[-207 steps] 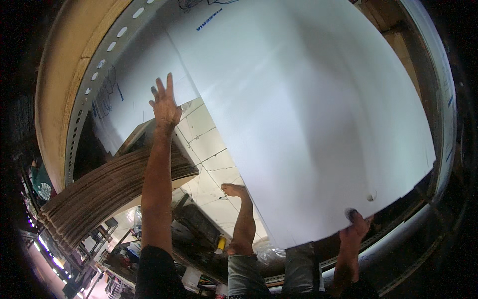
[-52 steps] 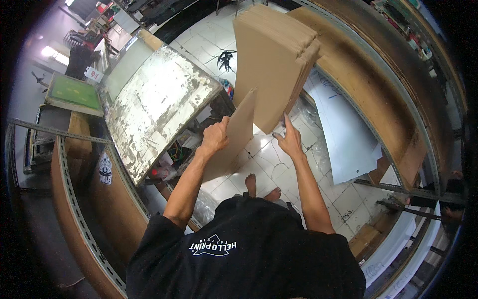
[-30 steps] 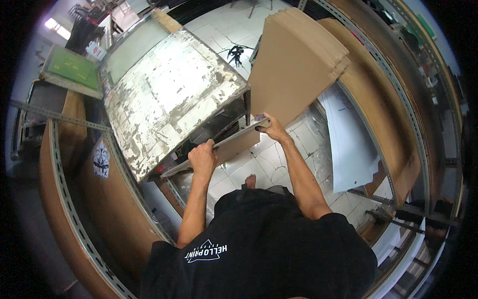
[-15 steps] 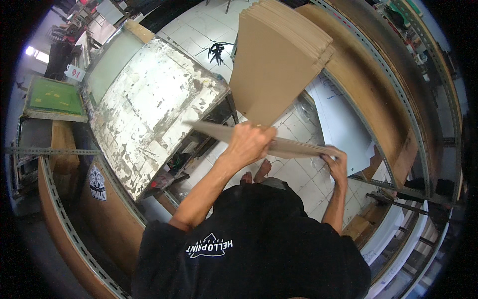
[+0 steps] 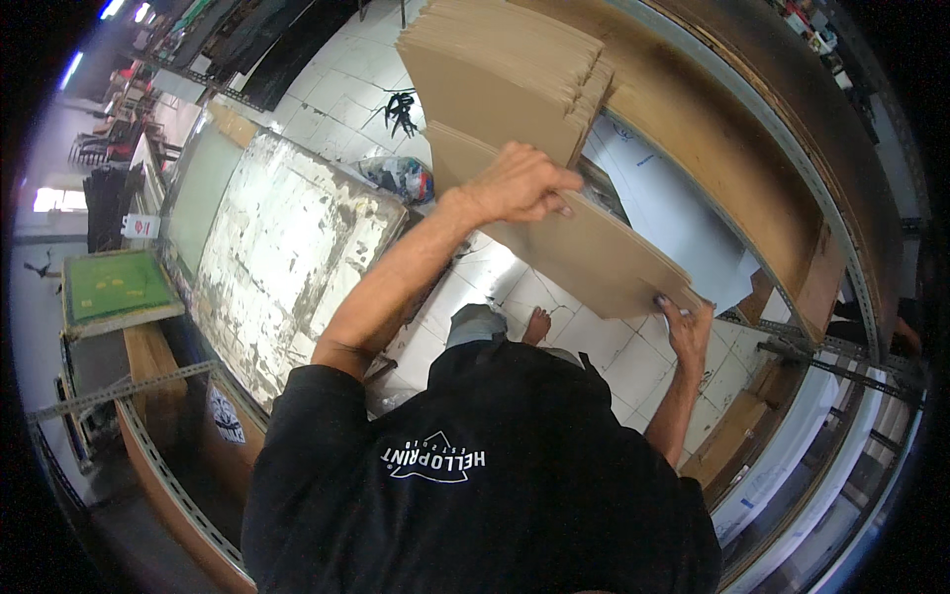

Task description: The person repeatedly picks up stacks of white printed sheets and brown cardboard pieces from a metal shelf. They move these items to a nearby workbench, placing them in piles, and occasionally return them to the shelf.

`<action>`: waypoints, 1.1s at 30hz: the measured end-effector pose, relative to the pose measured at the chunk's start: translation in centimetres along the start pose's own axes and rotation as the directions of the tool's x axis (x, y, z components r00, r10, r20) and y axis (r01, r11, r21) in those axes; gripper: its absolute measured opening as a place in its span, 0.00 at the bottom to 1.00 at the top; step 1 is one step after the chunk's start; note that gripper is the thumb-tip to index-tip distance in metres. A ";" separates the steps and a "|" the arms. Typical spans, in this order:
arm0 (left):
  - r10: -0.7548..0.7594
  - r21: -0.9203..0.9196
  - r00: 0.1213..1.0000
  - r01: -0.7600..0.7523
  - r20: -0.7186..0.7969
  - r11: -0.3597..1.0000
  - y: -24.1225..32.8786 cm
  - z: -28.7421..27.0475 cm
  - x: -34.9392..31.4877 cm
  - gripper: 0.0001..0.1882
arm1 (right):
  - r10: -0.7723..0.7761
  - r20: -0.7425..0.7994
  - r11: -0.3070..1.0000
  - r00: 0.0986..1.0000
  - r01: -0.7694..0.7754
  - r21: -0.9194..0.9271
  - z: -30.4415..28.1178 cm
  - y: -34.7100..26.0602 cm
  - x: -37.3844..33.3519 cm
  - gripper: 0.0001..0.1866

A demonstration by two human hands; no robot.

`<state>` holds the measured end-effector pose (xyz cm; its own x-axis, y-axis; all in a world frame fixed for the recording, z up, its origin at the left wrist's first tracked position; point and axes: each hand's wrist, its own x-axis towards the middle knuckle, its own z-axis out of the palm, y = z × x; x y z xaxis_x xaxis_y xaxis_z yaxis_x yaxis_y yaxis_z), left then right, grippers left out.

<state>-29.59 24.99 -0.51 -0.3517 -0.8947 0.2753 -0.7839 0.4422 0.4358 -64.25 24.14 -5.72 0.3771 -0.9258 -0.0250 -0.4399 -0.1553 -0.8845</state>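
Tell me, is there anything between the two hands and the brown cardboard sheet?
No. The left hand grips the cardboard sheet at its upper edge, and the right hand holds its lower right corner. Both touch it directly.

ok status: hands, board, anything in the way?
Left hand gripping cardboard sheet on top edge; right hand at its lower corner. Cardboard stack right behind. Worn table to the left.

Print workshop: stacked cardboard sheets [image 5: 500, 74], paint-worn worktable [image 5: 287, 247], green screen frame [image 5: 119, 287], metal racks.
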 end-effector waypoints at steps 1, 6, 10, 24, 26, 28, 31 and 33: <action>-0.012 -0.001 1.000 0.012 0.023 1.000 -1.0 -0.5 0.5 0.11 | 0.003 0.027 1.000 1.000 -0.003 0.001 0.7 0.1 1.3 0.08; -0.045 0.124 0.990 0.028 0.135 0.992 -8.1 -2.7 1.5 0.12 | -0.024 -0.006 0.995 1.000 0.025 0.101 8.0 3.2 6.7 0.09; -0.047 0.152 0.995 0.034 0.086 0.988 -13.4 -4.8 0.7 0.10 | 0.011 0.045 0.990 0.999 -0.017 0.138 12.9 0.2 10.6 0.10; -0.072 0.327 0.995 0.090 -0.067 0.941 -25.6 -0.4 -0.1 0.10 | 0.078 0.003 0.983 0.997 -0.076 -0.166 23.4 6.3 20.3 0.18; -0.097 0.347 0.984 0.144 -0.150 0.927 -25.5 0.4 0.5 0.13 | 0.083 -0.056 0.977 0.995 -0.092 -0.194 21.8 6.9 20.3 0.21; -0.123 0.309 0.972 0.182 -0.201 0.933 -24.7 1.3 1.7 0.16 | 0.059 -0.171 0.973 0.984 -0.095 -0.211 20.0 7.4 19.4 0.25; -0.144 0.298 0.934 0.247 -0.328 0.922 -24.0 3.9 1.7 0.21 | 0.149 -0.234 0.974 0.961 -0.183 -0.134 16.8 12.0 16.0 0.28; -0.191 0.241 0.868 0.329 -0.459 0.913 -21.2 5.1 2.3 0.25 | 0.290 -0.337 0.933 0.896 -0.343 -0.109 15.3 18.3 12.5 0.27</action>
<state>-16.39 13.23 -13.48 0.0795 -0.8324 0.5485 -0.9549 0.0943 0.2815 -55.09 15.02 -29.35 -0.0640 -0.9904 -0.1222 -0.6284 0.1351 -0.7661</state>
